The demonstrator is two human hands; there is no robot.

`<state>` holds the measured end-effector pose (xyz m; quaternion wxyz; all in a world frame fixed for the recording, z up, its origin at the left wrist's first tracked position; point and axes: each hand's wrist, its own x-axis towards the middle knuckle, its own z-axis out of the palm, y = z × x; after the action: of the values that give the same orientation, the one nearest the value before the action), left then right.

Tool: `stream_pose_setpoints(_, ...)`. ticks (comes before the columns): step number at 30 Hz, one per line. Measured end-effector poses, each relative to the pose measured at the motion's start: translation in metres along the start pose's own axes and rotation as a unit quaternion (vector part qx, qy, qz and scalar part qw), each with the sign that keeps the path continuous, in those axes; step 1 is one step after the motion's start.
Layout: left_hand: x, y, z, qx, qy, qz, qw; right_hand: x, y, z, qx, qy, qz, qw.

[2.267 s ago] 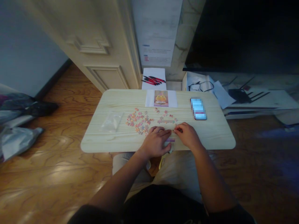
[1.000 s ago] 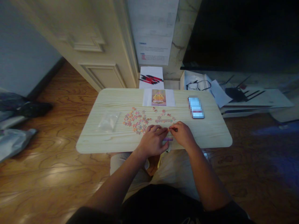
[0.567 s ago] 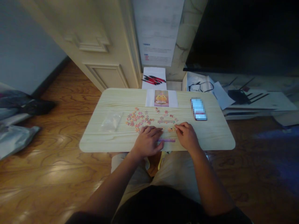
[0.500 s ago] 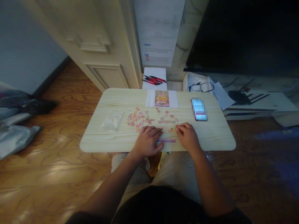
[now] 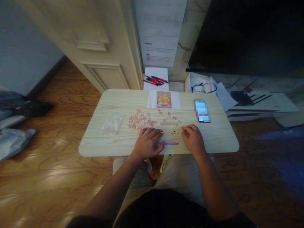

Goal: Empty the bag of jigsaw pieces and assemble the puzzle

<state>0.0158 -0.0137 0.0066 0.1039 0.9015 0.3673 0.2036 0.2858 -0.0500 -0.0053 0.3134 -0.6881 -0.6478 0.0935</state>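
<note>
My left hand lies palm down on the table, fingers stretched out, its thumb by a joined purple strip of puzzle pieces. At its fingertips is a small dark-marked piece, partly covered. My right hand is closed in a pinch just right of a small yellow-orange cluster of puzzle pieces; whatever is between its fingertips is too small to make out. Beyond the hands lies another joined strip, with a few loose pieces around it. A pile of loose puzzle pieces spreads beyond my left hand.
A printed picture on white paper lies at the table's far edge. A clear plastic bag is on the left, a phone on the right. Red-and-black pens rest on paper behind the table.
My right hand has drawn slightly right, away from the yellow-orange cluster. My left hand stays almost in place. The whole view has shifted a little.
</note>
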Motion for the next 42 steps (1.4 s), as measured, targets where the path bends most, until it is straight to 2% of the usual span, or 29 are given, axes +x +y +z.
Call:
stream_pose_setpoints(6,-0.002,-0.001,0.001,-0.010,-0.026,0.025,0.999,0.000,0.002,0.005,0.008,0.028,-0.015,0.999)
stream_pose_setpoints(12,-0.002,0.000,0.003,0.009,0.003,-0.004,1.000,0.000,0.007,0.010,0.017,0.060,-0.018,0.998)
stream_pose_setpoints(20,-0.001,-0.001,0.004,0.012,0.004,-0.004,1.000,0.002,0.008,0.013,-0.008,0.029,-0.015,0.999)
stream_pose_setpoints(32,-0.001,-0.002,0.005,0.000,-0.004,0.001,1.000,0.009,0.013,0.016,0.048,0.075,0.024,0.996)
stream_pose_setpoints(35,-0.001,-0.002,0.005,-0.002,-0.006,-0.002,1.000,0.024,0.012,0.018,0.028,0.064,0.040,0.997)
stream_pose_setpoints(42,-0.001,0.000,0.003,-0.004,-0.008,-0.004,1.000,0.049,0.010,0.022,-0.048,-0.002,0.026,0.999)
